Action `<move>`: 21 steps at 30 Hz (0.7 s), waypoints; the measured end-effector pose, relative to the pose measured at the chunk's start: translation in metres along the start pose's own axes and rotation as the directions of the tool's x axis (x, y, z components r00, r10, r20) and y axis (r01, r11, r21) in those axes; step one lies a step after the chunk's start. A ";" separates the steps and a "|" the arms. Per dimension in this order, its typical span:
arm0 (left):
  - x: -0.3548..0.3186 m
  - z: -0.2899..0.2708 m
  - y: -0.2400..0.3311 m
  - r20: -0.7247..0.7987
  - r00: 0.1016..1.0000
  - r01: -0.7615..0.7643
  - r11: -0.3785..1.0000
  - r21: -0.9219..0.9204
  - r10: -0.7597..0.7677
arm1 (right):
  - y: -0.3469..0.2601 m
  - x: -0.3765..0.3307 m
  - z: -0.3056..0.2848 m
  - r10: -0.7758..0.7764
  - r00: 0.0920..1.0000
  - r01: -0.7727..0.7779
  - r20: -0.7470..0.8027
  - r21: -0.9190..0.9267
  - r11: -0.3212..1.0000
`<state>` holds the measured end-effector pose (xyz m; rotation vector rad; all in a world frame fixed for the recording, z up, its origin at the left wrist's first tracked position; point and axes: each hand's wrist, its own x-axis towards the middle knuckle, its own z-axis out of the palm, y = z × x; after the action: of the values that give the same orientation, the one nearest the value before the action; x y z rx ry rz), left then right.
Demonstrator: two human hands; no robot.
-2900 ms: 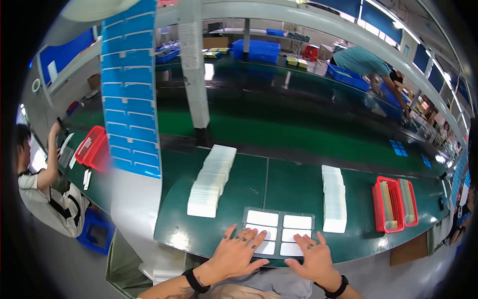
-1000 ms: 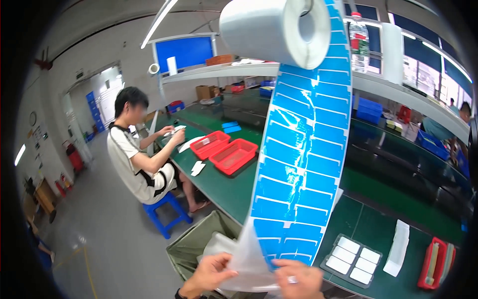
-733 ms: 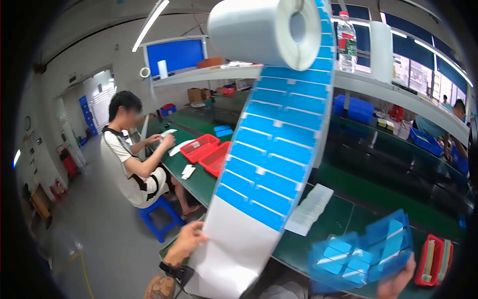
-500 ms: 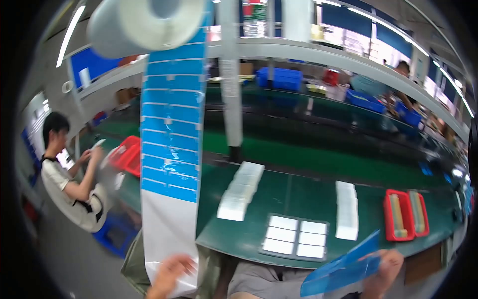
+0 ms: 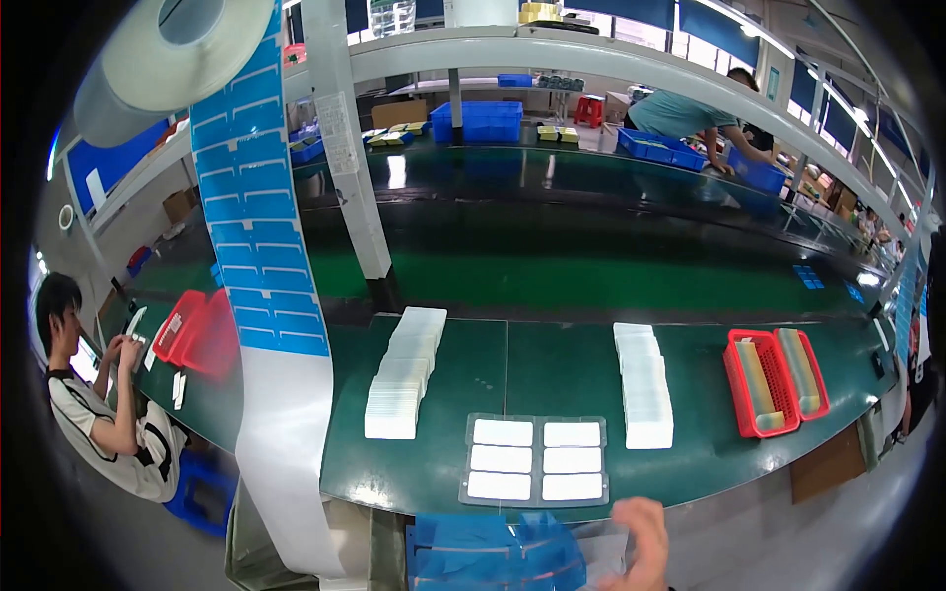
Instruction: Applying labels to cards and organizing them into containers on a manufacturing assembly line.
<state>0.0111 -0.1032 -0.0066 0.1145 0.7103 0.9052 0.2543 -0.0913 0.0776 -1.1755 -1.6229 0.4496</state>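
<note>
A sheet of blue film [image 5: 493, 557] with pale lines lies low in front of me, just below the table edge. My right hand [image 5: 642, 547] is beside the sheet's right end, its fingers curved and apart from the thumb, with nothing plainly gripped. My left hand does not show. Just beyond the sheet, a clear tray [image 5: 537, 458] holds several white rectangular cards in two columns. To my left, a long strip of blue labels on white backing [image 5: 286, 414] hangs from a large roll [image 5: 138, 74].
Fanned stacks of white cards stand left [image 5: 402, 379] and right [image 5: 645, 389] of the tray. Red baskets [image 5: 764, 394] with card stacks sit at right. A grey post [image 5: 345, 148] rises behind. A person [image 5: 108, 414] works at far left; another [image 5: 690, 118] bends over blue bins.
The blue film has moved left to in front of the tray. My right hand has moved left and loosened from it; my left hand has left the view. The view has shifted.
</note>
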 end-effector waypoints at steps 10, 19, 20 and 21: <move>0.010 0.015 0.078 -0.114 0.970 -0.155 0.904 0.399 0.216 | 0.062 0.015 -0.007 0.667 0.360 -0.869 0.652 -0.027 0.495; 0.064 0.020 0.193 0.189 0.832 -0.282 0.105 0.954 0.522 | 0.090 0.084 0.030 0.638 0.680 -0.728 0.362 0.232 0.645; 0.068 0.031 0.195 0.287 0.848 -0.223 -0.193 0.956 0.445 | 0.094 0.087 0.030 0.640 0.691 -0.720 0.337 0.239 0.651; 0.076 0.031 0.195 0.276 0.849 -0.216 -0.179 0.960 0.451 | 0.097 0.089 0.029 0.643 0.700 -0.712 0.310 0.246 0.657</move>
<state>-0.0713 0.0829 0.0520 1.7897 1.4891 0.6562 0.2754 0.0361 0.0382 -1.4712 -1.1198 1.3317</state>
